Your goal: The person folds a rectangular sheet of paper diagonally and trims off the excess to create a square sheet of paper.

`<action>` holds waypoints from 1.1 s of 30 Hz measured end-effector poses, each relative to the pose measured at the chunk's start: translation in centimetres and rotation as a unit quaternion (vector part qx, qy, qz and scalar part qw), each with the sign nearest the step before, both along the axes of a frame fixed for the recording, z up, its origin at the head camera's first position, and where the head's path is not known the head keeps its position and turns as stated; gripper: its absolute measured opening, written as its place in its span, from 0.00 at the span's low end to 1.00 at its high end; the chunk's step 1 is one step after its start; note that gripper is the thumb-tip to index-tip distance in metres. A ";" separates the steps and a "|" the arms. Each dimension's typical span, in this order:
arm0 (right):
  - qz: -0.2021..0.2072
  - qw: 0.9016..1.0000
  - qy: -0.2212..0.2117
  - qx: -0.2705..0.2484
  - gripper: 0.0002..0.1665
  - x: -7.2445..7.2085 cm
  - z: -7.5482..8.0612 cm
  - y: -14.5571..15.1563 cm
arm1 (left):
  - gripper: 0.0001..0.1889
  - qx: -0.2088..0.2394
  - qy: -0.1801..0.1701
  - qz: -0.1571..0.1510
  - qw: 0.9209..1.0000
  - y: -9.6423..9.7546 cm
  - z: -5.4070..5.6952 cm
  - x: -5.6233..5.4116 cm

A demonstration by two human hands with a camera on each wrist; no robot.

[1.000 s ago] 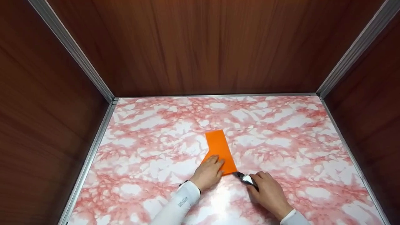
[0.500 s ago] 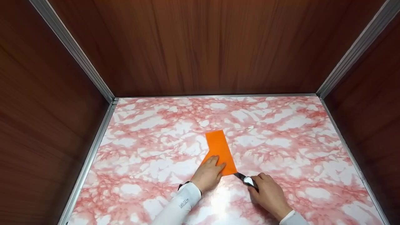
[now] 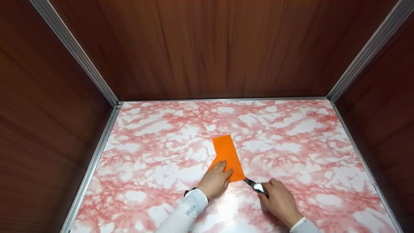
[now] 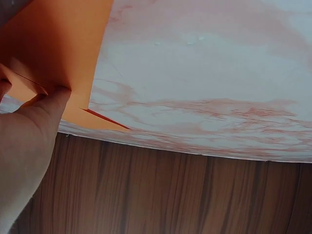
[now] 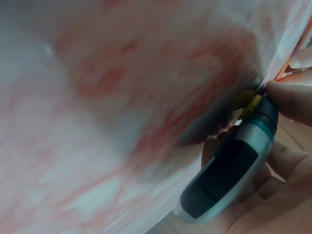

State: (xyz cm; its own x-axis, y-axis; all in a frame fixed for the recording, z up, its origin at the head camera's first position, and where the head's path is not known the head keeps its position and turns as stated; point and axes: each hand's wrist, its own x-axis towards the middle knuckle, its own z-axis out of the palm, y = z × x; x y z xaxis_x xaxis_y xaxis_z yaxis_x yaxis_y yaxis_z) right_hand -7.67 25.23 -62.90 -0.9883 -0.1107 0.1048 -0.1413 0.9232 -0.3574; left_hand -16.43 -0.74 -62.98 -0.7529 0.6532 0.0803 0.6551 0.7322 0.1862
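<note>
A folded orange paper point(image 3: 226, 152) lies on the marbled table, its upper strip pointing away from the person and a slanted flap running down to the left. My left hand point(image 3: 214, 181) rests on its lower part with the fingers laid across it. In the left wrist view a narrow gap shows between layers of the paper point(image 4: 78, 53) at its corner. My right hand point(image 3: 279, 199) grips a black and silver utility knife point(image 3: 258, 187), whose dark tip meets the paper's lower right corner. The right wrist view shows the utility knife's point(image 5: 229, 170) rounded handle and a yellow part near its front.
The red and white marbled table point(image 3: 145, 145) is framed by grey metal rails point(image 3: 90, 165). Dark wood-look panels point(image 3: 210, 48) rise at the back and both sides. A bright reflection lies on the table in front of the paper.
Almost nothing differs. The utility knife and right hand have shifted very slightly right and down; the left hand's thumb has spread a little on the paper, which stays in place.
</note>
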 end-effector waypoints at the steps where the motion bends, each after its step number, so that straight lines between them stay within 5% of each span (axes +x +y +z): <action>1: 0.000 1.000 -0.001 0.001 0.17 0.0 0.0 0.0 | 0.22 0.000 0.001 -0.001 1.000 0.0 0.0 0.0; 16: -0.018 0.999 -0.028 0.000 0.17 0.2 0.1 0.4 | 0.24 0.008 -0.014 -0.005 1.000 0.1 0.0 0.1; 23: -0.001 1.000 -0.020 0.001 0.18 -0.1 0.0 -0.4 | 0.29 -0.009 -0.040 0.028 0.999 0.3 0.1 -0.1; 33: 0.010 1.000 0.011 0.006 0.16 -0.1 -0.3 -0.9 | 0.27 -0.013 -0.012 0.018 1.000 0.2 0.1 -0.1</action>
State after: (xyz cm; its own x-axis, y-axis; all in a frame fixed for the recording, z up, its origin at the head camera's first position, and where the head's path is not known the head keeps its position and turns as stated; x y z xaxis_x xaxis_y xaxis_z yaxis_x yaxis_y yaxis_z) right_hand -7.81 24.33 -63.24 -0.9835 -0.1314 0.1242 -0.1668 0.9246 -0.3425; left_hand -16.52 -0.57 -62.86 -0.7777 0.6269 0.0461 0.6236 0.7602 0.1823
